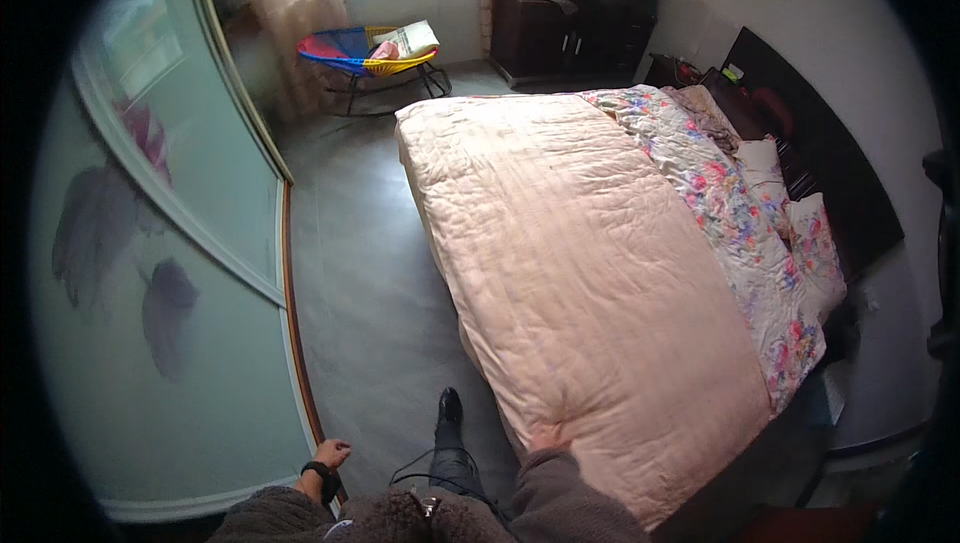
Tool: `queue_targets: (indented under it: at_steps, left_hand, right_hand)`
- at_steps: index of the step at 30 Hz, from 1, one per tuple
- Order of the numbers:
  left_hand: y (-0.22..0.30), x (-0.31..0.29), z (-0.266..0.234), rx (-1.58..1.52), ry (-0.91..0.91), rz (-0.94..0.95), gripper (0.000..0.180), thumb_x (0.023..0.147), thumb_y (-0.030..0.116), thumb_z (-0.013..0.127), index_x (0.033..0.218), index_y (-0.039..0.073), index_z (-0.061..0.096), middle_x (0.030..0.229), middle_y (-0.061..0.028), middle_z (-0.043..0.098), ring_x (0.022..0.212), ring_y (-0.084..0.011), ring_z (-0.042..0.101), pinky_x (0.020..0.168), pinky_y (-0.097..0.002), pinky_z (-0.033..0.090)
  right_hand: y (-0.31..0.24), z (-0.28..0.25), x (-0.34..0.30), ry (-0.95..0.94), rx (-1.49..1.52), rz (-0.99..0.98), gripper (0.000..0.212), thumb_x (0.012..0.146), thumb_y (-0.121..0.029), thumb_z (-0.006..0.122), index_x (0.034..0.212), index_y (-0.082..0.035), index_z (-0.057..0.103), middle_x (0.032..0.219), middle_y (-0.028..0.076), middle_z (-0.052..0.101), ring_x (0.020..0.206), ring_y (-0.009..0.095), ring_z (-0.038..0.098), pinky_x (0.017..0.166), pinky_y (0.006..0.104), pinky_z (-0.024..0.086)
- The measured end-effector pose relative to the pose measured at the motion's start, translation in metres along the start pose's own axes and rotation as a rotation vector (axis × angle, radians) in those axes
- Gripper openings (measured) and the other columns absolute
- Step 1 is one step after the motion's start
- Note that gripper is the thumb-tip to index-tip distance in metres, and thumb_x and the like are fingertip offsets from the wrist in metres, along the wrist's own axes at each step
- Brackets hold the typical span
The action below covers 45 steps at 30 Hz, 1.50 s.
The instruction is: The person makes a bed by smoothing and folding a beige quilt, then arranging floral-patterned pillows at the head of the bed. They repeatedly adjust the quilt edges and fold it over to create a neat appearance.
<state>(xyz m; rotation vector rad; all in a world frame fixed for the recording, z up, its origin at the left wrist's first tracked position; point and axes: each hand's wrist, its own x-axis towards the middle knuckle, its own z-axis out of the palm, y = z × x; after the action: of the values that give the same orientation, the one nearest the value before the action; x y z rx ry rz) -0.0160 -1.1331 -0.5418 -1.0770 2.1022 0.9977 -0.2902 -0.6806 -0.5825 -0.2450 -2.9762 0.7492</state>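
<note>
Where right hand (548, 437) fingers seemingly grip its near corner, pink quilt (570, 273) lengthwise toward window; left hand (331, 455) open.

**Bedroom colours and patterns**

Pale pink quilted cotton bedspread (580, 273), faint stripes; white floral sheet (740, 233), pink, blue and yellow blooms; matching floral pillows (815, 243); dark brown wooden headboard (830, 143); grey smooth floor (370, 293); pale green frosted wardrobe door (150, 343) with purple flower print; blue, red and yellow woven chair (365, 53); beige checked curtains (290, 3).
</note>
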Motion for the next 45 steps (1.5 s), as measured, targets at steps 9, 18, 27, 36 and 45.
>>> queue_targets:
  at_steps: [9,18,27,36,45]
  left_hand:
    - [0.111,0.139,-0.133,0.005,0.085,0.085,0.035,0.078,0.026,0.060,0.105,0.004,0.067,0.093,-0.0144,0.069,0.086,-0.0271,0.065,0.079,-0.0375,0.051]
    - [0.217,0.207,-0.280,0.070,0.062,0.209,0.038,0.081,0.025,0.058,0.112,0.004,0.063,0.102,-0.0185,0.066,0.095,-0.0319,0.063,0.084,-0.0388,0.049]
    - [0.142,0.319,-0.387,-0.049,0.096,0.130,0.036,0.078,0.027,0.060,0.105,0.004,0.066,0.098,-0.0182,0.067,0.091,-0.0305,0.064,0.080,-0.0374,0.050]
    - [0.079,0.399,-0.522,-0.078,0.218,0.019,0.033,0.076,0.026,0.061,0.102,0.007,0.068,0.098,-0.0126,0.068,0.091,-0.0275,0.064,0.081,-0.0366,0.051]
    - [0.099,0.507,-0.594,-0.167,0.375,0.024,0.028,0.076,0.027,0.061,0.093,0.007,0.070,0.096,-0.0133,0.068,0.092,-0.0314,0.063,0.083,-0.0405,0.050]
  right_hand:
    - [-0.068,0.073,0.060,-0.622,0.529,1.038,0.041,0.083,-0.027,0.054,0.111,0.004,0.053,0.089,0.017,0.063,0.066,0.027,0.063,0.050,0.0371,0.050]
    - [-0.139,0.088,0.179,-0.190,0.002,0.543,0.044,0.083,-0.031,0.053,0.112,0.003,0.052,0.117,0.026,0.054,0.110,0.041,0.051,0.090,0.0474,0.041]
    - [-0.290,0.206,0.225,-0.198,0.310,0.641,0.071,0.088,-0.056,0.041,0.139,-0.009,0.030,0.138,0.022,0.039,0.125,0.040,0.039,0.102,0.0498,0.032]
    - [-0.608,0.311,0.268,-0.988,0.810,0.471,0.070,0.089,-0.063,0.039,0.142,-0.018,0.031,0.137,0.013,0.043,0.118,0.033,0.045,0.092,0.0487,0.039]
    - [-0.565,0.339,0.416,-0.424,0.514,0.559,0.036,0.092,-0.040,0.047,0.106,-0.007,0.051,0.086,0.008,0.053,0.077,0.018,0.050,0.063,0.0371,0.043]
